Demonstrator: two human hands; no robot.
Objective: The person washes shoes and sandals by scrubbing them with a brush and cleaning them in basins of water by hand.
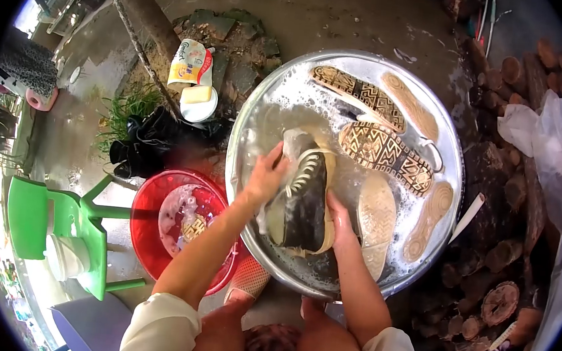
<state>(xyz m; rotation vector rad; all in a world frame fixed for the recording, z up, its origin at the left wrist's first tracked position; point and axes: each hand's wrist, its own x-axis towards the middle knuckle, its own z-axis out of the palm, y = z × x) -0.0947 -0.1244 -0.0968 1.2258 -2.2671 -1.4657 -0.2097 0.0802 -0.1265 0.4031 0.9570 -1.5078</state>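
Over the soapy water of a large metal basin [236,138], a dark lace-up sneaker [305,208] with pale laces and a light sole edge is tilted. My right hand [342,222] grips it along the sole side. My left hand [267,176] is at its other side, near the whitish end, with fingers bent and pressed together; what they hold, if anything, is hidden. Beside my right hand lies a pale insole [376,217]. Another sneaker lies sole up, showing a patterned outsole [389,157], and a second patterned outsole [362,92] is behind it.
More insoles [410,106] lie in the basin. A red basin [142,230] with sudsy water stands at left, beside a green chair [91,239]. Yellow soap [196,94] sits on a white lid near a detergent pouch [187,64]. Stacked logs [500,302] line the right.
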